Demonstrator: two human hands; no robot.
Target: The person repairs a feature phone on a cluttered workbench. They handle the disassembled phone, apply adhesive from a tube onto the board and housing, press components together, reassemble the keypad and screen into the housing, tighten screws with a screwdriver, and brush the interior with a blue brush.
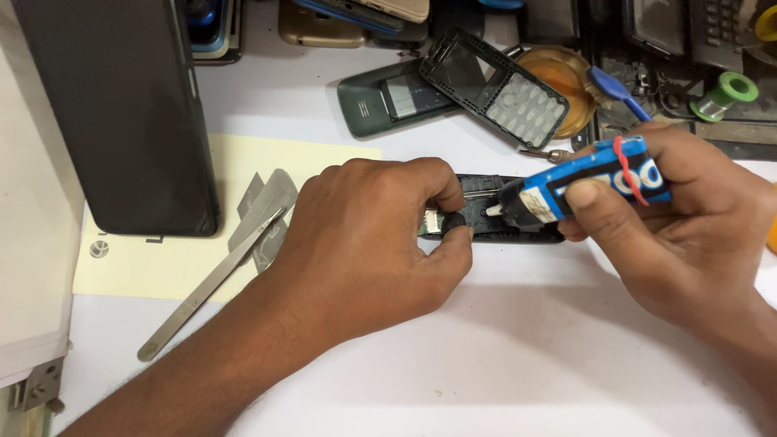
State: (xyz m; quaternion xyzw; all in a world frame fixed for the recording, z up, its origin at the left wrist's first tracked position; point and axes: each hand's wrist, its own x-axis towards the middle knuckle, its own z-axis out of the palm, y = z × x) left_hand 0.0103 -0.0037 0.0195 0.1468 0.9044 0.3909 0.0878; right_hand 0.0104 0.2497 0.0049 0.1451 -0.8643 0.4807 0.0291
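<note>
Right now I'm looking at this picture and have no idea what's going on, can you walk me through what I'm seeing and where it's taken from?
This is one picture from a camera worn on a person's head, looking down at their own two bare hands over a white worktable. There is no machine. The left hand pinches a small black part against an opened black phone body. The right hand grips a blue tube with a red band, its tip aimed at that phone. Left of the hands, metal tweezers lie across a pale yellow sheet, beside a large black box. At the back lie a black keypad frame, a dark green phone shell, a blue brush and a green solder spool.
</note>
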